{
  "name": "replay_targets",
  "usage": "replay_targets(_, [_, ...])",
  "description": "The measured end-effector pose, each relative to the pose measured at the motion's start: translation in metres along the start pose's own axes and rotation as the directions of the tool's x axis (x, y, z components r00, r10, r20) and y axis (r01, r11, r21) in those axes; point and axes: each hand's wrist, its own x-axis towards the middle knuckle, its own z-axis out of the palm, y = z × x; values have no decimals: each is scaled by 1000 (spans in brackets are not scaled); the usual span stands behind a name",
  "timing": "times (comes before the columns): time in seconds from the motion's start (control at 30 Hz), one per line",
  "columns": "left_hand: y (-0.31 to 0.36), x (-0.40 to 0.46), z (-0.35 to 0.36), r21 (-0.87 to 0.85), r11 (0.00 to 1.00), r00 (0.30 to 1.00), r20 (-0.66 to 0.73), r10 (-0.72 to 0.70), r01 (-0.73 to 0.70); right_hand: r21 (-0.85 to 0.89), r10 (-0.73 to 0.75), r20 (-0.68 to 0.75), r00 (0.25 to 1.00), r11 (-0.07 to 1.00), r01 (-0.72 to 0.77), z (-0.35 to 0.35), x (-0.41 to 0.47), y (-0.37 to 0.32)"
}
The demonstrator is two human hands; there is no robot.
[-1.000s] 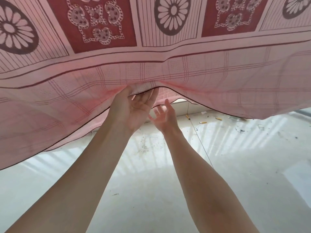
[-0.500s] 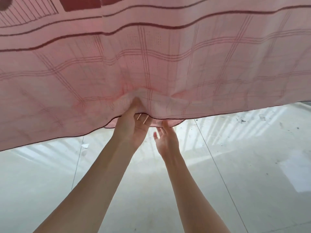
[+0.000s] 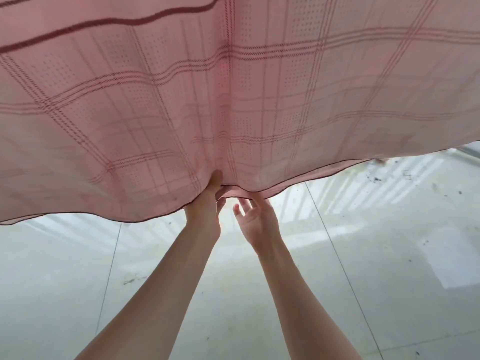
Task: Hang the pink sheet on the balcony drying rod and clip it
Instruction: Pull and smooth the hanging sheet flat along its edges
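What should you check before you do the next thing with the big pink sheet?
1. Left hand pinches the pink sheet at its hem: ok.
2. Right hand has hold of the hem: not ok, its fingers are spread open just below it.
3. Sheet is draped over the drying rod: cannot tell, no rod in view.
4. Clips are on the sheet: cannot tell, none visible.
5. Hem hangs clear of the tiled floor: ok.

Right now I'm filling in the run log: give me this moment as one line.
left hand pinches pink sheet hem | right hand open under hem | rod, clips unseen | floor below
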Motion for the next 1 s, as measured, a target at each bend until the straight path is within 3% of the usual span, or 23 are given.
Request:
replay_targets(0.13, [-11,0,-2,10,1000,1000,-18,-10,10,60,-14,128,992,998,6,-14,-23,-5])
replay_targets(0.4, [-25,0,1,-182,972,988,81,-135,147,-96,-44,214,976,993,66,-22,-37,-25])
replay_targets(0.5, [-25,1,-2,-244,957,987,66,-144,156,-93,-160,-2,987,983,159,-21,-36,-32])
replay_targets(0.57, [-25,4,-6,-252,958,991,54,-124,134,-143,-294,-191,936,952,270,-22,-35,-39])
replay_targets(0.63, [-24,5,-11,-230,968,994,59,-93,104,-270,-367,-226,903,914,304,-19,-36,-50])
replay_targets(0.73, [-20,6,-12,-228,972,998,36,-57,64,-346,-215,-125,969,925,161,-3,-31,-66])
replay_targets(0.83, [-14,6,-10,-255,966,999,6,-41,41,-292,-49,-88,995,956,21,13,-19,-77])
replay_targets(1.0, [-17,5,-2,-270,956,988,-64,-138,116,-289,-19,-229,973,956,-50,2,-11,-83])
